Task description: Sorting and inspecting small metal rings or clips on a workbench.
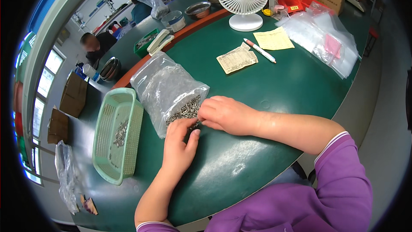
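A clear plastic bag [161, 83] lies on the green table, its mouth toward me. Small metal cylindrical parts [187, 109] are heaped inside near that mouth. My left hand [179, 142] rests at the bag's near edge, fingers stretched toward the parts and thumb apart from them. From the right, my right hand [227, 115] reaches to the same edge. Its fingers are curled together, and what they pinch is hidden. The fingertips of both hands almost meet beside the parts.
Left of the bag stands a pale green plastic basket [136, 122] with small metal pieces. Beyond are a paper slip [237, 59], a pen [260, 50], a yellow note [274, 39] and a white fan [244, 21]. Plastic bags [319, 34] lie at the far right. A person [101, 45] sits across the table.
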Demonstrator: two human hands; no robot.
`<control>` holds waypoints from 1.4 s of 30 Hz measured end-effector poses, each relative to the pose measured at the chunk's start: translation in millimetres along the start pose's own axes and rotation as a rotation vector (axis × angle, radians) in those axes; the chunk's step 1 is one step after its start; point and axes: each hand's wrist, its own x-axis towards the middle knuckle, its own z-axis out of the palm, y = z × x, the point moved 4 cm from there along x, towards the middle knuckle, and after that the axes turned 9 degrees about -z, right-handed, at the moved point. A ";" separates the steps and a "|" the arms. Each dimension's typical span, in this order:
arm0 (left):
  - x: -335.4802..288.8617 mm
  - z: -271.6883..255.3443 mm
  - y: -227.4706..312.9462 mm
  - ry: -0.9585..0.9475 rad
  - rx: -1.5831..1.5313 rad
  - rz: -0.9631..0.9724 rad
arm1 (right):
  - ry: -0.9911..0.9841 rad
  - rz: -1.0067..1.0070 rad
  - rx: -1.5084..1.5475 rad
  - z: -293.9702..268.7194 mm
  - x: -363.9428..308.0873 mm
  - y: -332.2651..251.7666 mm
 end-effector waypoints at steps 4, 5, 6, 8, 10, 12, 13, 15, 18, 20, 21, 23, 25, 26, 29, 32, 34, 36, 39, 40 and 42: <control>-2.8 12.8 -23.8 -0.223 -0.532 -0.432 | 0.002 -0.146 0.059 -3.1 2.1 -10.6; -2.4 13.0 -23.0 -0.225 -0.531 -0.431 | 0.003 -0.144 0.058 -3.4 1.9 -10.1; -2.4 13.8 -21.4 -0.249 -0.624 -0.469 | 0.019 -0.162 0.081 -4.3 2.0 -10.2; -2.1 14.2 -20.1 -0.276 -0.718 -0.506 | 0.035 -0.178 0.102 -5.5 1.6 -9.8; -2.3 13.9 -21.4 -0.313 -0.783 -0.539 | 0.048 -0.191 0.125 -6.0 1.3 -9.5; -2.3 14.7 -26.1 -0.322 -0.824 -0.528 | 0.062 -0.196 0.142 -6.7 1.4 -9.6; -2.1 15.1 -27.6 -0.330 -0.865 -0.516 | 0.076 -0.201 0.159 -7.4 1.5 -9.7; -1.5 14.6 -29.1 -0.338 -0.882 -0.515 | 0.075 -0.203 0.150 -7.9 1.9 -10.9; -0.6 14.5 -28.6 -0.362 -0.913 -0.527 | 0.075 -0.219 0.137 -9.1 2.1 -12.1; -0.4 14.6 -28.4 -0.377 -0.927 -0.542 | 0.077 -0.230 0.134 -9.8 2.1 -12.5; -0.6 15.0 -28.0 -0.396 -0.933 -0.549 | 0.074 -0.245 0.130 -10.4 2.3 -13.5; -0.7 15.0 -28.1 -0.414 -0.941 -0.556 | 0.069 -0.258 0.127 -11.9 2.9 -14.7; -0.7 14.6 -27.7 -0.452 -0.974 -0.546 | 0.068 -0.270 0.115 -14.5 4.0 -16.7; -0.7 13.4 -28.7 -0.452 -0.974 -0.546 | 0.068 -0.270 0.115 -15.2 4.5 -18.4; -1.1 12.8 -31.9 -0.470 -0.997 -0.579 | 0.070 -0.233 0.150 -14.3 4.6 -21.5; -0.5 14.8 -33.3 -0.489 -0.969 -0.555 | 0.092 -0.216 0.161 -13.4 3.7 -20.3; -0.3 14.9 -34.1 -0.481 -0.941 -0.560 | 0.070 -0.228 0.153 -13.0 3.5 -19.5; 0.2 14.0 -32.1 -0.450 -0.898 -0.544 | 0.079 -0.223 0.139 -13.3 3.6 -19.6; 0.7 14.1 -27.6 -0.383 -0.874 -0.509 | 0.108 -0.188 0.127 -13.5 5.2 -19.5; 1.0 13.0 -25.5 -0.351 -0.889 -0.483 | 0.131 -0.157 0.122 -14.2 6.0 -18.6; 0.1 13.0 -24.8 -0.321 -0.901 -0.460 | 0.118 -0.078 0.150 -13.4 5.6 -14.6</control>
